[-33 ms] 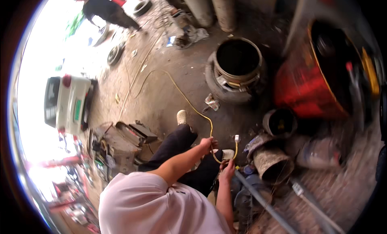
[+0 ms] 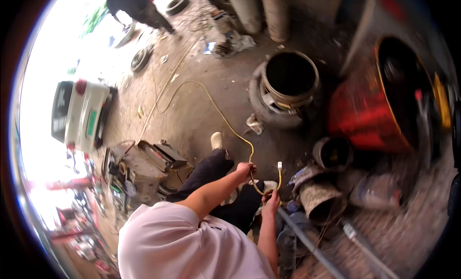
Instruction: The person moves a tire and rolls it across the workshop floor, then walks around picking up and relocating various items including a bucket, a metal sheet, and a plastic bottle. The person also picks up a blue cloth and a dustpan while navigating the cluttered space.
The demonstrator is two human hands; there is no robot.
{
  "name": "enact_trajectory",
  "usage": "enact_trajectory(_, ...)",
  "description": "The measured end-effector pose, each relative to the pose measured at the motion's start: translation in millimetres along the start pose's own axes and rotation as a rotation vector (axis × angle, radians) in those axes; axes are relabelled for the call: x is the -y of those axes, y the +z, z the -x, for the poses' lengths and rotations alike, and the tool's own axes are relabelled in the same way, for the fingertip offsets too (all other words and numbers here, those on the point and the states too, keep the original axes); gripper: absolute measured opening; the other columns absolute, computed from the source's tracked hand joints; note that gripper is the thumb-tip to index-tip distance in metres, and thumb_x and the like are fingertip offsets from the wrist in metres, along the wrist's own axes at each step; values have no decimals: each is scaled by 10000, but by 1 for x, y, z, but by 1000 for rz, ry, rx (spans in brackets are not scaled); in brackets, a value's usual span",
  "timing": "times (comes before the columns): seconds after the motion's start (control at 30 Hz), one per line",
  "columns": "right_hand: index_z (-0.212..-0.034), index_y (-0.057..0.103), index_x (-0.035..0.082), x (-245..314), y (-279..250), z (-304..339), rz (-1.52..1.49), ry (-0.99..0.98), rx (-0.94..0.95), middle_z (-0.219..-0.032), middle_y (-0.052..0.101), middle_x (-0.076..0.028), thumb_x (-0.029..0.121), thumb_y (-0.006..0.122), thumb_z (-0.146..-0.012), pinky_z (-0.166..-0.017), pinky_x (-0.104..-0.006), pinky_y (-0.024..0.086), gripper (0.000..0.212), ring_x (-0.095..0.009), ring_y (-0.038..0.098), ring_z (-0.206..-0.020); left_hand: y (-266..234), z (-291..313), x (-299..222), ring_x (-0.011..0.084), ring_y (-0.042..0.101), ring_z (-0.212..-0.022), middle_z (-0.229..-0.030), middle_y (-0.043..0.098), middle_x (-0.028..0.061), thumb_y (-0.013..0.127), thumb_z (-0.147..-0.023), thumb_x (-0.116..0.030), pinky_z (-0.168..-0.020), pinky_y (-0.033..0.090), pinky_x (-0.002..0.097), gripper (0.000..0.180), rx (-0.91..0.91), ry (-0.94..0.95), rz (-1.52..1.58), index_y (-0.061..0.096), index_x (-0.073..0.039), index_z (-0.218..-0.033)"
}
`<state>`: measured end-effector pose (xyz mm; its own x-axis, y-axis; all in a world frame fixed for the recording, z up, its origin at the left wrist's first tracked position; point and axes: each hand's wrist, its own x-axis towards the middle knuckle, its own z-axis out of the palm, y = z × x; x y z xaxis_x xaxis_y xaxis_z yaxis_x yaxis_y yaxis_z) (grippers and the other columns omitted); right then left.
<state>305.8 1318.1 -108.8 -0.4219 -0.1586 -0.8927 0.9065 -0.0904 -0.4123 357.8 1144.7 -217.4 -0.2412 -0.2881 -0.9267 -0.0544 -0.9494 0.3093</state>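
Note:
A long yellow cable or hose [image 2: 224, 119] runs over the floor up to my hands. My left hand [image 2: 247, 170] is closed around it in front of my body. Lower and to the right, my right hand [image 2: 271, 199] pinches the same line near its end. Between the two hands the line hangs in a short loop. Past my right hand its free end stands up and carries a small whitish rectangular end piece [image 2: 280, 165]; whether this is a plug or a fitting I cannot tell.
Ahead, an open round drum [image 2: 291, 73] sits in a tire. To the right are a red barrel [image 2: 360, 111], a dirty bucket [image 2: 321, 200] and a grey pipe [image 2: 307, 240]. A metal box [image 2: 161, 156] lies left. Farther off are a white car [image 2: 86, 113] and a person [image 2: 139, 10].
The whole view has shifted slightly, so the drum and barrel sit a little lower and the person at the upper left higher. Both hands keep their hold on the yellow line.

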Motion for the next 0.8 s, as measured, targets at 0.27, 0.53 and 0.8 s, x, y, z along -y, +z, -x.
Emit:
enact_trajectory(0.27, -844, 524, 68, 19, 224, -34, 549, 404, 475, -692, 533, -34, 576, 393, -784, -422, -199, 330, 528, -91, 414, -471, -30, 149, -225, 167, 551, -548, -654, 570, 111, 506, -778, -140, -549, 446, 293, 193, 153, 758, -1014, 570, -5, -902)
enact_trajectory(0.53, -834, 552, 42, -86, 518, 4, 933, 205, 665, -635, 514, -25, 358, 460, -834, -335, -212, 260, 329, -102, 390, -396, -162, 195, -396, 307, 551, -751, -750, 577, 140, 516, -738, -194, -662, 429, 406, 218, 71, 941, -1387, 587, -70, -903)
enact_trajectory(0.8, -885, 543, 15, -144, 772, 120, 1533, 36, 1097, -592, 492, -8, 307, 436, -855, -382, -199, 268, 313, -64, 348, -407, -315, 193, -502, 270, 533, -872, -901, 568, 141, 512, -783, -213, -773, 414, 335, 245, -439, 1079, -386, 590, -35, -934)
